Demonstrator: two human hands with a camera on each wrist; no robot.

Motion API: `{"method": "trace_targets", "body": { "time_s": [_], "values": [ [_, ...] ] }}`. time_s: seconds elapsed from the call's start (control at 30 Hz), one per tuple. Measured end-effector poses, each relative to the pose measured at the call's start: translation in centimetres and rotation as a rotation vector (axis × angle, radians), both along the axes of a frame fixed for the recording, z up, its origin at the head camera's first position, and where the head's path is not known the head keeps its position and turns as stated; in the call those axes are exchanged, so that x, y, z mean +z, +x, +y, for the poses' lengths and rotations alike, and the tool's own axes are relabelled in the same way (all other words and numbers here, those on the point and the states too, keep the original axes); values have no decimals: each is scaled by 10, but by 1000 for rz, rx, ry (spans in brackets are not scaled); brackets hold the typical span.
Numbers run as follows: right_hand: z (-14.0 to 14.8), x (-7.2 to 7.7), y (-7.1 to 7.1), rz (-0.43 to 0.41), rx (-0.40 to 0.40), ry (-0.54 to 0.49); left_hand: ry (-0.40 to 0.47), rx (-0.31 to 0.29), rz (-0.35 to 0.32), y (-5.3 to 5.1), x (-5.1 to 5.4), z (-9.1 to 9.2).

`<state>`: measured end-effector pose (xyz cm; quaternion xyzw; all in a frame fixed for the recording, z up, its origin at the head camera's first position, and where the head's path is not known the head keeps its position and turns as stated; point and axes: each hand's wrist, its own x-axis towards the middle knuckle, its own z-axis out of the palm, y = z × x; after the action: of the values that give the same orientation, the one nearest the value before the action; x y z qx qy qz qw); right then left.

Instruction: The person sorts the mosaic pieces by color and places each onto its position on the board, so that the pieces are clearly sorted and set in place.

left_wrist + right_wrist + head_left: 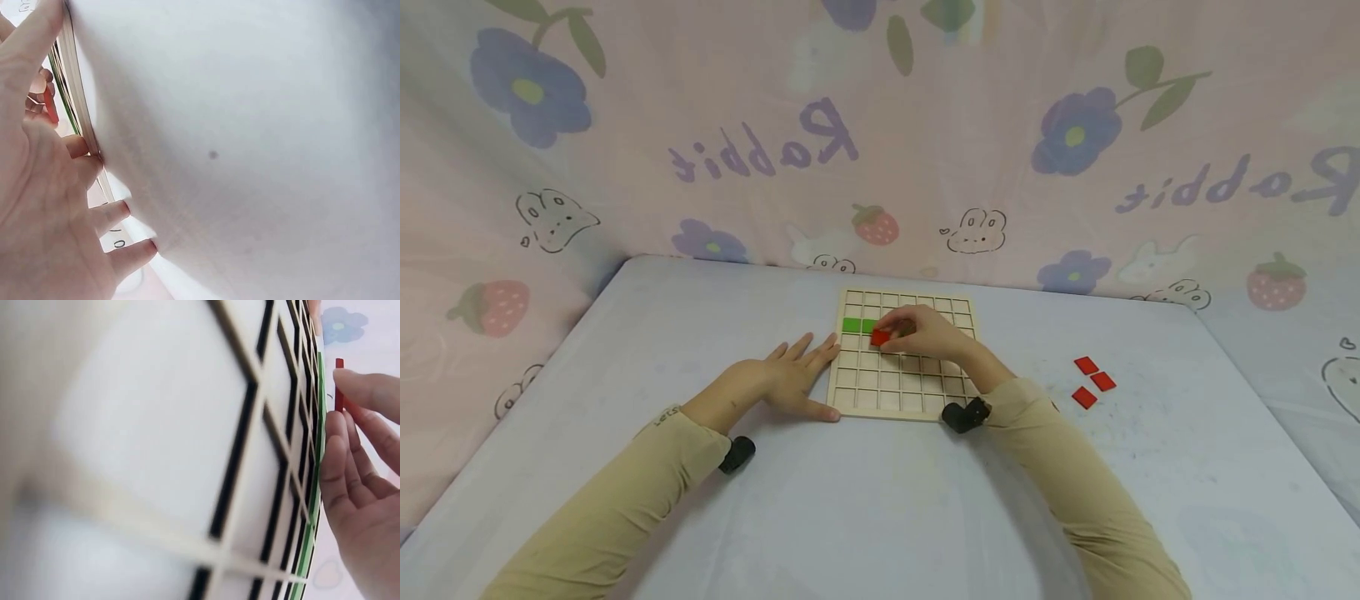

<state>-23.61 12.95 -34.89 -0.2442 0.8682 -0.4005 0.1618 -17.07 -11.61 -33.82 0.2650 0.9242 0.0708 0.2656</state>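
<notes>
A wooden grid board (868, 402) with square cells lies on the white table. Green tiles (852, 325) sit in one of its upper rows, partly covered by my right hand (928, 335). That hand pinches a red square tile (880, 337) between thumb and fingers over the board's left side. In the right wrist view, the red tile (339, 384) is seen edge-on, raised off the board. My left hand (792, 385) is spread with straight fingers along the board's left edge, fingertips and thumb touching it. The left wrist view shows its palm (53, 187) beside the board's side.
Several loose red tiles lie right of the board, one nearest the front (1084, 397). A black wrist camera (966, 414) overlaps the board's front right corner; another (737, 454) is under the left wrist. A patterned curtain (910, 142) hangs behind the table.
</notes>
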Motion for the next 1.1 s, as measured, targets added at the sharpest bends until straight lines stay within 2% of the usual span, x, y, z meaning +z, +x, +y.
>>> {"method": "trace_targets", "body": {
  "time_s": [0.2,0.67,1.1],
  "values": [
    [-9,-2,-3,13,14,14,-35,12,-3,-1,-1,1],
    [-25,-1,-8,-9,-2,68,-7,2,7,0,-1,0],
    [-36,-1,-8,49,45,96,3,-6,6,1,0,-1]
  ]
}}
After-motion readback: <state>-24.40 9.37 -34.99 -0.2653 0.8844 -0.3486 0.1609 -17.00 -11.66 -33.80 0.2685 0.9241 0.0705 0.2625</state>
